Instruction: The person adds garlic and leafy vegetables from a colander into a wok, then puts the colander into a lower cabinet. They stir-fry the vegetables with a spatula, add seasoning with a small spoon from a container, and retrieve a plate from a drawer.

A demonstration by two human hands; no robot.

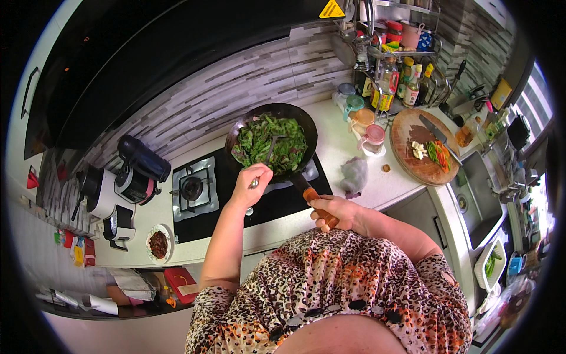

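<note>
My left hand [254, 182] grips the handle of a metal wok spatula [271, 148]. The spatula's blade rests among leafy greens [252, 138], some with purple-red parts, heaped in a dark wok [312, 132]. Around the wok's wooden handle [311, 194], at its lower right, the fingers of my right hand [338, 211] are closed. Beneath the wok is the right side of a black gas hob [283, 205], its burner hidden. The hob's left burner [193, 189] has nothing on it.
Right of the wok stand lidded seasoning jars [371, 140] and a plastic bag [354, 175]. A round chopping board [409, 166] bears a knife [437, 135], garlic and cut peppers, beside the sink [475, 190]. Leftward are a plate of dark food [158, 244] and small appliances [132, 183].
</note>
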